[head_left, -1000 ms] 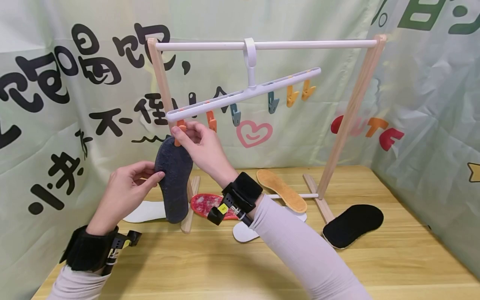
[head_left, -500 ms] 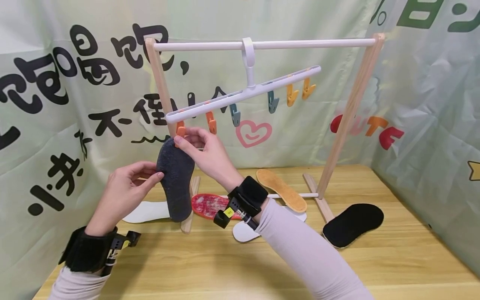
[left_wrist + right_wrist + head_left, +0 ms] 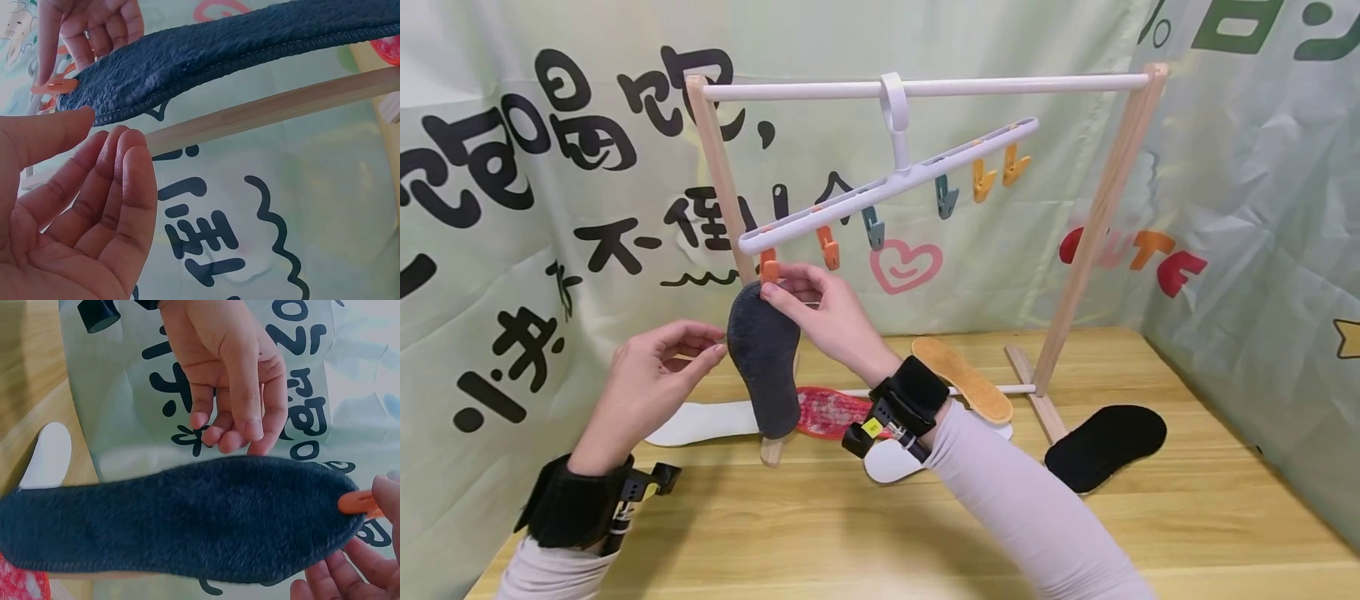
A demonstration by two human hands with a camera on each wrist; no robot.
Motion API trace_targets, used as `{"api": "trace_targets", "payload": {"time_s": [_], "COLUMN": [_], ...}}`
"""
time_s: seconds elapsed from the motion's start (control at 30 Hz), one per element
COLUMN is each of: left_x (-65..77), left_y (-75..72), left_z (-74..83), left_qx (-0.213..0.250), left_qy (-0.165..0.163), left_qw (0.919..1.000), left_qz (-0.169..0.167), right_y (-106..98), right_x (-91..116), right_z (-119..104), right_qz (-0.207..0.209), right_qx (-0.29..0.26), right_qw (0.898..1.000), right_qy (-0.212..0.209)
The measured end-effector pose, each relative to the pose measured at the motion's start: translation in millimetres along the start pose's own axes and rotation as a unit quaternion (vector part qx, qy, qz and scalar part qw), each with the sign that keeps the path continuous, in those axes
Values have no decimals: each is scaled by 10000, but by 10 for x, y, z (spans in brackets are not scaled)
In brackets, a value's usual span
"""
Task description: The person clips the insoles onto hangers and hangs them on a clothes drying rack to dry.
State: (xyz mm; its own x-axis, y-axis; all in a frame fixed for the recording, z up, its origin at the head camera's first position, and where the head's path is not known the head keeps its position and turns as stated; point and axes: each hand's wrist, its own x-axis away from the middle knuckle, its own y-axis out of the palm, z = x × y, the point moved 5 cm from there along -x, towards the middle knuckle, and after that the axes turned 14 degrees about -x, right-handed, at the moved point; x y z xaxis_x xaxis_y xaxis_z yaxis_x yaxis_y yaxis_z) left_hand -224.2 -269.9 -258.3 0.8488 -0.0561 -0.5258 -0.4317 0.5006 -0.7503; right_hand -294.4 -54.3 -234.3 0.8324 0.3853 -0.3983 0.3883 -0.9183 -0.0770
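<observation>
A dark grey fuzzy insole [image 3: 763, 358] hangs upright from an orange clip [image 3: 768, 268] at the low left end of a white clip hanger [image 3: 895, 182]. My right hand [image 3: 831, 317] pinches that clip at the insole's top edge, its thumb in front and its fingers partly hidden behind. The clip's tip overlaps the fuzzy face in the right wrist view. My left hand [image 3: 658, 367] hovers beside the insole's left edge, fingers loosely bent with nothing between them. In the left wrist view, a gap shows between the thumb and the fingertips.
The hanger hooks onto a rack's white rod [image 3: 1022, 85]. Another orange clip [image 3: 828, 247], blue clips and yellow clips [image 3: 983, 181] dangle from it. White, red [image 3: 831, 412], tan [image 3: 962, 379] and black [image 3: 1105, 448] insoles lie on the wooden table [image 3: 775, 533]. A printed curtain stands behind.
My left hand has let go of the insole's edge. The insole and my right hand have shifted right and slightly down, and the hanger tilts more, its left end lower.
</observation>
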Motion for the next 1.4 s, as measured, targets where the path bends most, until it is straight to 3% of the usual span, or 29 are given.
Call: {"api": "trace_targets", "payload": {"time_s": [0.4, 0.87, 1.07, 1.4], "left_x": [34, 116, 154, 223], "left_y": [-30, -28, 70, 385], "left_z": [82, 321, 464, 679], "left_qx": [-15, 212, 425, 550], "left_qy": [-51, 307, 508, 651], "left_qw": [9999, 9993, 9974, 9929], "left_qz": [132, -43, -300, -834], "right_y": [-125, -281, -344, -452], "right_x": [46, 130, 163, 252], "right_z": [75, 200, 264, 402], "right_qz": [-118, -186, -316, -581], "right_qx": [308, 449, 668, 912], "right_qw": [9994, 9983, 9968, 9927], "right_qy": [94, 319, 300, 541]}}
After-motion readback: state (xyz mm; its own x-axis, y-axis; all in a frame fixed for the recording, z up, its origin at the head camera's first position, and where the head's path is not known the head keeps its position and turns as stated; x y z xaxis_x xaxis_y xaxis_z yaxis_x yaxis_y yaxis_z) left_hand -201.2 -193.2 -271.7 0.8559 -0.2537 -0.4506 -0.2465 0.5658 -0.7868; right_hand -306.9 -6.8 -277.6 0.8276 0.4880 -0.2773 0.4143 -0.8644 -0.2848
